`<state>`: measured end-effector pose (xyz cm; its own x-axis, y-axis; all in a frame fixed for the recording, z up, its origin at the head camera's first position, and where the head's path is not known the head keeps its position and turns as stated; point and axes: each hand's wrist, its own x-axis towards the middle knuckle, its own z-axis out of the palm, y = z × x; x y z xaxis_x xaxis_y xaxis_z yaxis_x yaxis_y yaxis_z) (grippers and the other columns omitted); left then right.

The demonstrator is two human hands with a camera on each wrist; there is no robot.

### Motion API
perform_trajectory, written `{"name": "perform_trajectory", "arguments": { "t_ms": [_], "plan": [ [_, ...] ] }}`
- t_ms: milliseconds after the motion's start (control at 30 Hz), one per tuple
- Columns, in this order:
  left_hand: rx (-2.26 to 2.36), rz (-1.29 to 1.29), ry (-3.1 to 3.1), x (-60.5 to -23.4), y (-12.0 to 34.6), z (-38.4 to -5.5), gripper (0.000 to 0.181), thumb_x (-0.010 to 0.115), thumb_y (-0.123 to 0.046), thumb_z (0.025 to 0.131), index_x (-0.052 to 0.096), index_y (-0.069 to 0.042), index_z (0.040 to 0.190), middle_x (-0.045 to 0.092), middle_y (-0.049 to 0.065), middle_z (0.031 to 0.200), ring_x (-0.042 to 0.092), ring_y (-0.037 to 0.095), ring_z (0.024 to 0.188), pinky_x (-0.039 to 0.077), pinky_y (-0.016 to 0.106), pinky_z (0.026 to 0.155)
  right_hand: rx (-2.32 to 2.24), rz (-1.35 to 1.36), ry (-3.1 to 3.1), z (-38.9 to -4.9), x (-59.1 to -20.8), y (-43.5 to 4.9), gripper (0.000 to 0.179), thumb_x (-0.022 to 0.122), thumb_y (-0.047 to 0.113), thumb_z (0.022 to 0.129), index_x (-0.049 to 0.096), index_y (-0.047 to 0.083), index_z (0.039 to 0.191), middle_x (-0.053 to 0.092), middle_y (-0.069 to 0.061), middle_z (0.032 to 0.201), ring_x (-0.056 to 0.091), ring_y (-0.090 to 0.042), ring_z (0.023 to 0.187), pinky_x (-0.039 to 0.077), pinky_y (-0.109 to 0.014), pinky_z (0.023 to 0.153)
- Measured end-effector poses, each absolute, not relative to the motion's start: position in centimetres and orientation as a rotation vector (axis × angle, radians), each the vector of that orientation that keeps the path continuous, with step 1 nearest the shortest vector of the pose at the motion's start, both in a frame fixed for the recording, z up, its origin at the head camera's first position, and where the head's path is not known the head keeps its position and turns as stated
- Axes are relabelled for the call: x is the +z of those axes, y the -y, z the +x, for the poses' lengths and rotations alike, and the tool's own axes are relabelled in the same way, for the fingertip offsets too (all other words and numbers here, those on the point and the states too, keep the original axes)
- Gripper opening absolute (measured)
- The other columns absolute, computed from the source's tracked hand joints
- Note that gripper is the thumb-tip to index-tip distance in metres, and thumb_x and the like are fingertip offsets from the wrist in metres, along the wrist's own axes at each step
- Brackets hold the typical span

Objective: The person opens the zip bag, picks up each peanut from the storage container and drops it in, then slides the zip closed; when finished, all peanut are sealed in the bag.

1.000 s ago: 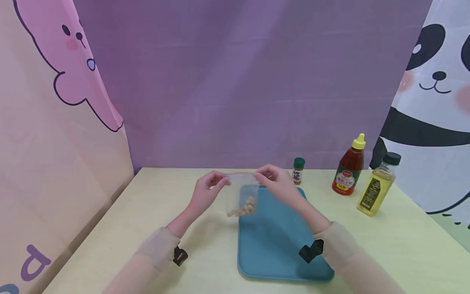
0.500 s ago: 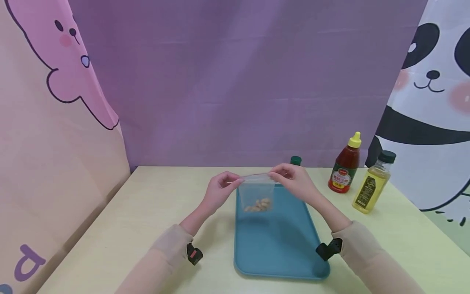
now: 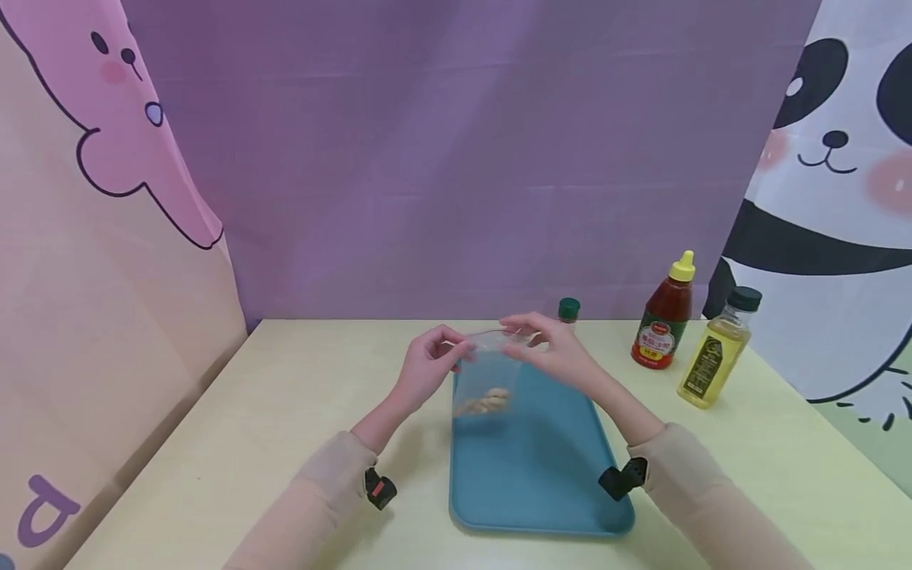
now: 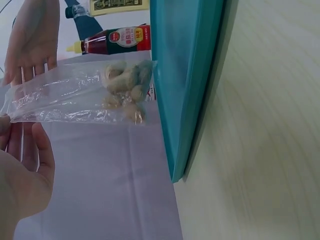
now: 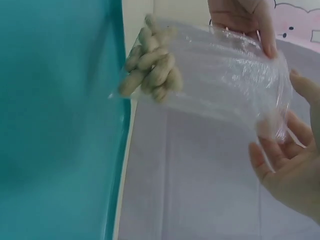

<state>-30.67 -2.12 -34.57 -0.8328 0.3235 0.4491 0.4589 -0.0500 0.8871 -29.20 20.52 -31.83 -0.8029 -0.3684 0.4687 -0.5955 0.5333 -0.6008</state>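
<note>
A clear zip bag (image 3: 492, 372) with several unshelled peanuts (image 5: 152, 65) at its bottom hangs over the blue tray (image 3: 534, 475). My left hand (image 3: 431, 364) pinches the bag's top edge between thumb and fingers. On the other side of the opening is my right hand (image 3: 556, 348), its thumb and fingers spread apart. In the right wrist view, the right fingertips (image 5: 272, 145) touch the bag's edge while the thumb stands off it. The peanuts gather in the lower end, as the left wrist view also shows.
A small green-capped jar (image 3: 568, 309) stands behind my right hand, partly hidden. To the right are a red sauce bottle (image 3: 661, 324) with a yellow nozzle and a bottle of yellow oil (image 3: 716, 352). A purple curtain (image 3: 463, 158) hangs behind the table (image 3: 321, 396).
The bag moved right over the tray, then slightly back left. My right hand's pinch on its top edge has loosened and the fingers have spread; the left hand keeps its pinch.
</note>
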Motion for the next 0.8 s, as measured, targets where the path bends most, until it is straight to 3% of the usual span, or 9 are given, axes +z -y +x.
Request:
{"name": "perform_trajectory", "arguments": {
  "t_ms": [167,267,433,567,667,800],
  "plan": [
    [-2.004,-0.886,2.11,-33.5,2.0,-29.4,0.016,0.061,-0.009,0.091,0.061,0.006,0.095,0.066,0.022,0.096,0.065,0.004,0.074,0.055,0.033,0.068,1.088,0.846,2.546,-29.3,-31.5,-19.2,0.035,0.064,0.032,0.089,0.063,0.014,0.119,0.065,-0.003,0.115,0.058,-0.023,0.11,0.048,-0.05,0.093],
    [-2.007,-0.889,2.105,-33.3,2.1,-29.0,0.015,0.06,-0.009,0.091,0.061,0.005,0.095,0.068,0.017,0.098,0.066,0.006,0.075,0.055,0.028,0.066,1.1,0.83,2.556,-29.3,-31.2,-18.6,0.026,0.064,0.033,0.089,0.068,0.017,0.109,0.067,0.0,0.106,0.059,-0.021,0.106,0.049,-0.049,0.092],
    [-2.001,-0.895,2.111,-33.3,2.2,-29.0,0.016,0.06,-0.01,0.091,0.062,0.006,0.095,0.066,0.024,0.102,0.068,0.017,0.079,0.055,0.028,0.067,1.106,0.822,2.56,-28.8,-30.6,-18.0,0.021,0.065,0.029,0.089,0.071,0.015,0.103,0.068,-0.001,0.101,0.059,-0.02,0.101,0.05,-0.048,0.09],
    [-1.987,-0.883,2.128,-34.1,2.1,-29.6,0.016,0.061,-0.011,0.091,0.063,0.004,0.096,0.067,0.023,0.1,0.068,0.02,0.08,0.055,0.029,0.067,1.075,0.84,2.558,-28.9,-30.6,-17.9,0.018,0.065,0.026,0.089,0.072,0.014,0.101,0.069,-0.001,0.098,0.058,-0.019,0.098,0.05,-0.046,0.087],
    [-1.981,-0.882,2.127,-35.1,2.0,-30.6,0.016,0.062,-0.012,0.091,0.064,0.002,0.096,0.068,0.018,0.1,0.068,0.011,0.077,0.055,0.028,0.067,1.044,0.867,2.541,-29.3,-30.9,-17.9,0.016,0.065,0.025,0.088,0.073,0.015,0.098,0.069,0.001,0.095,0.056,-0.02,0.102,0.049,-0.046,0.088],
    [-1.959,-0.918,2.104,-35.9,2.0,-31.4,0.016,0.062,-0.014,0.091,0.063,0.002,0.096,0.067,0.018,0.099,0.069,0.016,0.078,0.056,0.034,0.069,1.003,0.897,2.508,-29.3,-30.9,-17.8,0.012,0.066,0.022,0.088,0.073,0.014,0.094,0.069,0.002,0.091,0.053,-0.026,0.113,0.043,-0.051,0.097]
  ]
}}
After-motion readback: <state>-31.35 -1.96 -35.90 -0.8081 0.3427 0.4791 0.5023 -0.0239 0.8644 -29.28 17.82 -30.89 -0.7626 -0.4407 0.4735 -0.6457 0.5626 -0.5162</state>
